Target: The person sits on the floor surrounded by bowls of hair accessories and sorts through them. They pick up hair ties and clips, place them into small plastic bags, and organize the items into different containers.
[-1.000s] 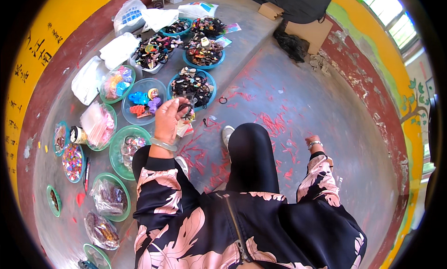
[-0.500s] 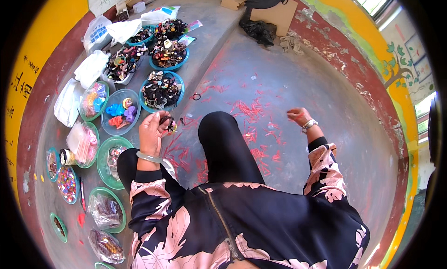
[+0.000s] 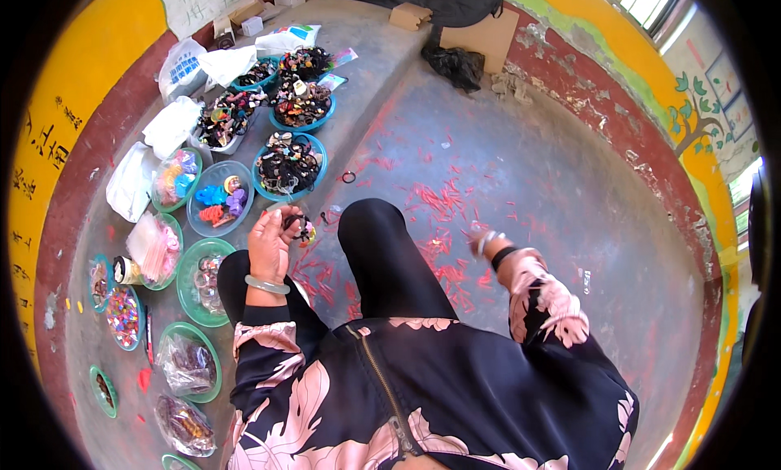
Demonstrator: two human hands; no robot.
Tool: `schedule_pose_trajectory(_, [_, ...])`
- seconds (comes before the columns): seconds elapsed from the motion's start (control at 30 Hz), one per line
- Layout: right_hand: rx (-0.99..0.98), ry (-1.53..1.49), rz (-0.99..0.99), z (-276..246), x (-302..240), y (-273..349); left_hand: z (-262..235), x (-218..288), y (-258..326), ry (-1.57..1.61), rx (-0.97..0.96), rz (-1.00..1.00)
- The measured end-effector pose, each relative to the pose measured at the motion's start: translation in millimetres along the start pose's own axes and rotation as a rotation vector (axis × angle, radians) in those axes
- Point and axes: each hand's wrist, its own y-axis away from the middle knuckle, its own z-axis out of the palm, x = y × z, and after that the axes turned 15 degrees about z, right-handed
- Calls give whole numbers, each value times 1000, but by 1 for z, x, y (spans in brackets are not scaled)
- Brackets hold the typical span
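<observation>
Yellow-and-maroon wall [image 3: 89, 71] curves left of blue basin [image 3: 324, 157]; grey floor [image 3: 586, 202], right of basin, strewn with red scraps [image 3: 435, 200]. Head view, only 1: I have left hand [image 3: 270, 238] pinching dark hair tie [image 3: 306, 230], just nearside of basin. Right hand [image 3: 482, 241] blurred, well right of basin; I cannot tell its grip. Step, as I judge: hair tie held up, 1 hand occupied. Next move calls for steady left pinch, clearer look at right hand.
</observation>
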Motion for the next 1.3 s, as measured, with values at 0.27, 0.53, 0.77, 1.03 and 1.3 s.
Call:
schedule_pose_trajectory(0.27, [-109,114,-80,37,13,-16,-5,1,8,-35,-13,-7])
schedule_pose_trajectory(0.53, [-14,-1181,-485,-118,-66,88,34,28,27,46,-203,-73])
schedule_pose_trajectory(0.77, [9,-1336,-842,-172,-148,139,53,53,51,83,-221,-60])
schedule_pose_trajectory(1.03, [-686,-1434,-1191,-210,-235,182,39,76,51,51,79,142])
schedule_pose_trajectory(1.3, [-708,-1370,-1086,-230,-284,188,23,78,36,76,215,234])
